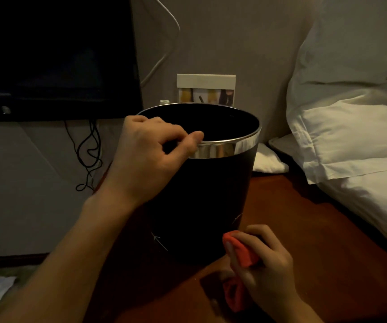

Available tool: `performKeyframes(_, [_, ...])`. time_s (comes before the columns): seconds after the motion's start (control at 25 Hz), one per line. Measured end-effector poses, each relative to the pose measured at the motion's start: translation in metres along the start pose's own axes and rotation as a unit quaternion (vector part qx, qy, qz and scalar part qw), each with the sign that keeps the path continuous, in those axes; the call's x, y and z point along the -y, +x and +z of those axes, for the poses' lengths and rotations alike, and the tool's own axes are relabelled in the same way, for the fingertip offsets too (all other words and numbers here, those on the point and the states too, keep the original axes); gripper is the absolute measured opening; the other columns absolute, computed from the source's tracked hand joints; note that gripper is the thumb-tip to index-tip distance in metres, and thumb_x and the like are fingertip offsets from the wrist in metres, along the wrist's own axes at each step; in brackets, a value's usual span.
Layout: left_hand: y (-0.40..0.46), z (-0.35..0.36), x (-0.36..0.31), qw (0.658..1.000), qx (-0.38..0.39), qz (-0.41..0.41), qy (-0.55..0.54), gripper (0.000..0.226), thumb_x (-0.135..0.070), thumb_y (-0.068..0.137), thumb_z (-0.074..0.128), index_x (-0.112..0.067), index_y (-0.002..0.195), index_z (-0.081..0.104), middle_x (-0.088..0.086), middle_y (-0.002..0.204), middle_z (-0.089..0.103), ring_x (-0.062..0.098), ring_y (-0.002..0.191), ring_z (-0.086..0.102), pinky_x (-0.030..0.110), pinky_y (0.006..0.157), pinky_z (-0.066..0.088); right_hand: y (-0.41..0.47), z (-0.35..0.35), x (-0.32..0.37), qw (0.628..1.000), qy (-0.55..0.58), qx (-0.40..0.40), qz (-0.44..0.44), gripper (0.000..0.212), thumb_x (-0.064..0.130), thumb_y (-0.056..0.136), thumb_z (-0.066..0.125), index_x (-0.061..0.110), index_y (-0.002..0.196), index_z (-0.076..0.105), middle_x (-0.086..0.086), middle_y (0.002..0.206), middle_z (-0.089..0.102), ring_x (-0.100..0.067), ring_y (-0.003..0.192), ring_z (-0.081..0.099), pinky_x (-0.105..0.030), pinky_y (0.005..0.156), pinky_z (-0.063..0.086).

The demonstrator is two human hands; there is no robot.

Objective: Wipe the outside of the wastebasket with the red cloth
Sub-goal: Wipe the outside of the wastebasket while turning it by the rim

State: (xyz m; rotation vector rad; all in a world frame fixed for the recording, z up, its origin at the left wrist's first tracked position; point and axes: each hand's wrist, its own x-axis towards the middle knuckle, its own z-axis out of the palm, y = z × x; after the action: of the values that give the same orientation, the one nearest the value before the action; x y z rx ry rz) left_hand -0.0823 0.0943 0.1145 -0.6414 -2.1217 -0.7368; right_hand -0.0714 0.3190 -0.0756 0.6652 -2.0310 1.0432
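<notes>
Fingers (261, 231) of right hand (264, 264) curled tight round bunched red cloth (246, 254), held low at near right, just beside base of black wastebasket (211, 201) on reddish-brown tabletop (292, 217); contact between cloth and wall impossible to tell. Left hand (145, 157) pinching chrome rim (229, 148) at near left, thumb outside, fingertips over the edge, steadying. Wiping apparently under way along lower side. Next: press cloth flat, sweep round the wall, turning the basket by its rim.
</notes>
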Motion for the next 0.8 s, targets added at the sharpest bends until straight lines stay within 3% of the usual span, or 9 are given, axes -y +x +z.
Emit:
performKeyframes(0.08, [-0.002,0.014,-0.014,0.999,0.012,0.006,0.043,0.027,-0.049,0.092,0.049,-0.029,0.085,0.065,-0.015,0.076,0.061,0.001,0.075,0.053,0.034,0.09,0.033,0.0,-0.002,0.004,1.0,0.002,-0.008,0.005,0.024,0.029,0.088,0.071,0.01,0.102,0.076,0.006,0.102,0.057,-0.005,0.091,0.06,-0.011,0.073,0.046])
performKeyframes(0.2, [-0.001,0.024,-0.016,0.999,-0.016,-0.007,0.04,0.025,-0.05,0.089,0.055,-0.029,0.078,0.061,-0.021,0.069,0.05,-0.003,0.071,0.048,0.027,0.085,0.027,-0.002,0.0,0.008,1.0,0.015,-0.014,0.005,0.025,0.028,0.088,0.071,0.008,0.101,0.076,0.007,0.103,0.057,-0.004,0.092,0.06,-0.009,0.074,0.044])
performKeyframes(0.48, [0.001,0.004,0.016,0.997,-0.012,-0.027,-0.07,0.034,-0.057,0.079,0.062,-0.025,0.07,0.066,-0.008,0.072,0.062,0.007,0.075,0.056,0.028,0.081,0.038,-0.003,0.005,0.01,1.0,0.007,0.0,-0.014,0.026,0.03,0.09,0.07,0.008,0.103,0.076,0.005,0.102,0.057,-0.004,0.089,0.059,-0.008,0.072,0.045])
performKeyframes(0.6, [0.004,0.0,0.027,0.993,-0.012,-0.033,-0.109,0.044,-0.068,0.077,0.06,-0.026,0.065,0.065,-0.007,0.072,0.062,0.009,0.071,0.058,0.028,0.077,0.04,0.004,0.006,0.007,0.999,-0.003,0.017,-0.039,0.021,0.023,0.09,0.075,0.009,0.105,0.077,0.002,0.104,0.058,-0.009,0.084,0.062,-0.019,0.067,0.051])
performKeyframes(0.68, [0.004,0.0,0.029,0.992,-0.013,-0.032,-0.117,0.047,-0.07,0.076,0.059,-0.025,0.064,0.064,-0.006,0.071,0.062,0.01,0.069,0.058,0.028,0.074,0.041,0.022,0.002,0.006,0.998,-0.033,-0.007,-0.058,0.019,0.019,0.087,0.078,0.008,0.102,0.077,-0.002,0.102,0.06,-0.01,0.083,0.061,-0.024,0.067,0.051])
performKeyframes(0.8, [0.004,0.001,0.027,0.992,-0.015,-0.029,-0.122,0.041,-0.07,0.077,0.059,-0.03,0.067,0.063,0.0,0.071,0.063,0.015,0.068,0.058,0.027,0.07,0.043,0.044,-0.004,0.009,0.995,-0.052,-0.042,-0.077,0.021,0.021,0.088,0.076,0.005,0.102,0.077,-0.007,0.1,0.062,-0.01,0.085,0.059,-0.02,0.069,0.05])
